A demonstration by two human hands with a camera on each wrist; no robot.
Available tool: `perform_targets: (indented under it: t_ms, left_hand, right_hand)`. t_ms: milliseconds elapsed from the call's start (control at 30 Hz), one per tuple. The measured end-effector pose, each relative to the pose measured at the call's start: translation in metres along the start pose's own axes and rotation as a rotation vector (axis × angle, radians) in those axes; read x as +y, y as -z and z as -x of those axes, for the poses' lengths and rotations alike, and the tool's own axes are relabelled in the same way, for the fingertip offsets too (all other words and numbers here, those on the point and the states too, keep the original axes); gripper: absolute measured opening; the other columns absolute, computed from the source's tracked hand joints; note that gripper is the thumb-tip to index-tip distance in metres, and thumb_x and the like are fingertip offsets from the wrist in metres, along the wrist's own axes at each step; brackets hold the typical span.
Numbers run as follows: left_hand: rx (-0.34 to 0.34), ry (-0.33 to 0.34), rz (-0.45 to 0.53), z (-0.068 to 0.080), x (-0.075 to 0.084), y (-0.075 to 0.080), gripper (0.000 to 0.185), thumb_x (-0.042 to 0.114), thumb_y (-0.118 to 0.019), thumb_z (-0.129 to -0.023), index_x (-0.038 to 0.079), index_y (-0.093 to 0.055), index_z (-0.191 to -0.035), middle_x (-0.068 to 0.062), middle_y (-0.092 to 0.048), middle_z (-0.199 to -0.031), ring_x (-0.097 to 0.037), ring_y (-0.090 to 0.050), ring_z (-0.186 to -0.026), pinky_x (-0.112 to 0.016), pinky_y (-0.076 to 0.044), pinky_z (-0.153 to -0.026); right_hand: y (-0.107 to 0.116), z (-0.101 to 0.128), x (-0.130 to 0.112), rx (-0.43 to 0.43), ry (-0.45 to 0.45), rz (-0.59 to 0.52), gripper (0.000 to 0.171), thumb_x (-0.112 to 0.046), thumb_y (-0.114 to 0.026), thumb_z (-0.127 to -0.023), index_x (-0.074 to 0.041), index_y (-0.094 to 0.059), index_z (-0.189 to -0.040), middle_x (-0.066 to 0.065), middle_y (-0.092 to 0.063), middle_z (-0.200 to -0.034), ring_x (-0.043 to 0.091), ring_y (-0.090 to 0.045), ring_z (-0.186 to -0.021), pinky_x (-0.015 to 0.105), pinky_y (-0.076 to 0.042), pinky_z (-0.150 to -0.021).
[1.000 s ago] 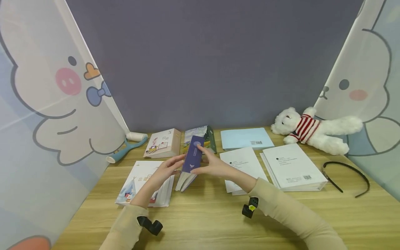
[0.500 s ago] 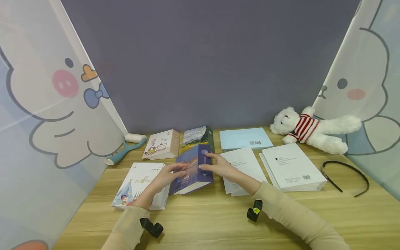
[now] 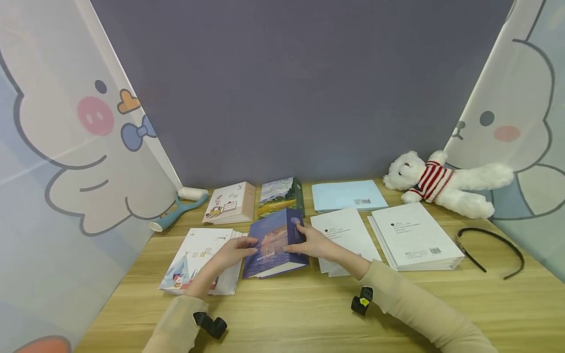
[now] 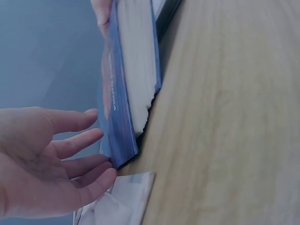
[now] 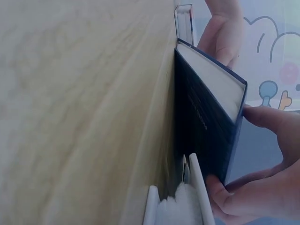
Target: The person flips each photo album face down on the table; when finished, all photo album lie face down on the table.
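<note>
A purple-blue photo album (image 3: 270,245) with a sunset sea picture lies tilted at the middle of the table, its spine side raised. My right hand (image 3: 317,243) grips that spine side, thumb on one face and fingers on the other, as the right wrist view shows. At the album's left edge is my left hand (image 3: 235,252). Its fingers (image 4: 77,140) are loosely extended, with the tips at the cover edge. Just left lies a white album with a tent drawing (image 3: 190,260). Behind stands a landscape-covered album (image 3: 279,196), partly hidden.
A pink-beige album (image 3: 229,202), a light blue album (image 3: 348,195) and white albums (image 3: 415,235) lie around. A blue-handled lint roller (image 3: 181,210) is at back left. On the right are a white teddy bear (image 3: 463,189) and a black headband (image 3: 490,233).
The purple-blue album has turned from spine-up to lying tilted with its front cover facing up. My right hand moved right and down with the spine; my left stayed at its left side.
</note>
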State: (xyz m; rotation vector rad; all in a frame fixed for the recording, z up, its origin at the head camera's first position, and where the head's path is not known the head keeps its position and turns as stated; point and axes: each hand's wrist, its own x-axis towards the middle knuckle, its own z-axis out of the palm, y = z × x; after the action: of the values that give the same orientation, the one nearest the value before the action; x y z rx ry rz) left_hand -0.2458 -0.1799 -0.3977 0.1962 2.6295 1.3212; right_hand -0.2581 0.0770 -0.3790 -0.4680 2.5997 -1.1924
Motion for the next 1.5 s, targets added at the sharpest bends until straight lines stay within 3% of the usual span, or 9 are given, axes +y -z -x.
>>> perform_targets:
  t_ms: [267,433,533,833,1100,1300,1500]
  left_hand:
    - [0.028,0.024,-0.014,0.0017,0.0002,0.0013,0.036,0.015,-0.065,-0.088,0.010,-0.062,-0.123,-0.019,-0.046,-0.139,-0.042,-0.044,-0.126,-0.055,-0.040,-0.100]
    - [0.024,-0.006,-0.001,0.0006,0.0006,0.0012,0.041,0.003,-0.066,-0.084,0.008,-0.061,-0.125,-0.022,-0.039,-0.144,-0.047,-0.036,-0.130,-0.058,-0.034,-0.104]
    - [0.014,-0.012,0.007,0.0001,0.0012,0.0005,0.044,0.000,-0.066,-0.083,0.008,-0.060,-0.126,-0.022,-0.037,-0.145,-0.049,-0.040,-0.126,-0.057,-0.037,-0.102]
    - [0.009,-0.007,-0.002,-0.0013,-0.0007,0.0001,0.045,0.003,-0.067,-0.084,0.013,-0.059,-0.127,-0.017,-0.039,-0.144,-0.044,-0.048,-0.120,-0.053,-0.046,-0.093]
    - [-0.031,-0.020,0.000,-0.0015,-0.0025,0.0027,0.046,0.005,-0.065,-0.086,0.012,-0.056,-0.131,-0.014,-0.034,-0.148,-0.045,-0.044,-0.124,-0.052,-0.045,-0.095]
    - [-0.045,-0.030,-0.009,-0.0010,-0.0021,0.0046,0.044,0.007,-0.065,-0.087,0.011,-0.056,-0.130,-0.014,-0.033,-0.149,-0.045,-0.043,-0.125,-0.051,-0.047,-0.094]
    - [0.021,-0.051,-0.007,-0.0028,-0.0071,0.0055,0.039,0.008,-0.066,-0.086,0.012,-0.061,-0.125,-0.012,-0.045,-0.143,-0.040,-0.049,-0.122,-0.046,-0.049,-0.092]
  right_hand:
    - [-0.0029,0.0055,0.0034,-0.087,-0.001,0.088,0.082,-0.043,-0.066,-0.084,0.003,-0.033,-0.143,0.026,-0.022,-0.151,0.042,-0.028,-0.137,0.051,-0.039,-0.104]
    - [-0.0030,0.0071,0.0044,-0.157,0.049,0.139,0.080,-0.040,-0.065,-0.086,-0.001,-0.031,-0.146,0.024,-0.024,-0.151,0.040,-0.026,-0.138,0.054,-0.035,-0.106]
    - [-0.0022,0.0072,0.0052,-0.164,0.069,0.129,0.080,-0.037,-0.066,-0.087,-0.003,-0.027,-0.147,0.024,-0.022,-0.152,0.040,-0.023,-0.139,0.056,-0.032,-0.107]
    - [0.0004,0.0073,0.0073,-0.173,0.096,0.059,0.068,-0.030,-0.068,-0.087,-0.013,-0.036,-0.145,0.021,-0.010,-0.156,0.042,-0.013,-0.142,0.062,-0.029,-0.106]
    - [0.0003,0.0045,0.0076,-0.184,0.100,0.078,0.066,-0.032,-0.067,-0.087,-0.018,-0.038,-0.144,0.020,-0.009,-0.156,0.041,-0.013,-0.142,0.062,-0.028,-0.106]
    - [0.0017,0.0032,0.0061,-0.144,0.097,0.150,0.072,-0.035,-0.071,-0.083,-0.012,-0.039,-0.144,0.024,-0.020,-0.151,0.043,-0.025,-0.137,0.060,-0.034,-0.103]
    - [0.0029,0.0012,0.0027,-0.084,0.096,0.177,0.073,-0.033,-0.075,-0.079,-0.005,-0.044,-0.139,0.024,-0.030,-0.147,0.042,-0.033,-0.133,0.057,-0.038,-0.102]
